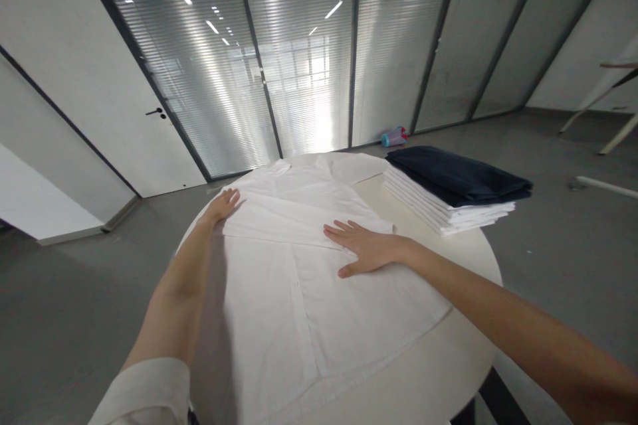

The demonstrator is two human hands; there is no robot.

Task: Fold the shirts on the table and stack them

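A white button-front shirt (269,292) lies spread over the round table, its collar at the far side and its hem toward me. One sleeve is laid across the body, and the other reaches out to the far right. My left hand (225,204) rests at the shirt's left edge near the shoulder, fingers stretched out and partly seen. On the folded-over sleeve and the shirt body, my right hand (366,247) lies flat with its fingers spread. Neither hand grips the cloth.
Folded white cloths (438,209) are stacked at the table's right, topped by a folded dark navy cloth (456,174). The pale round table (463,345) has a curved edge. A blue and red object (393,137) lies on the floor by the glass partition (309,46). Furniture legs (591,113) stand far right.
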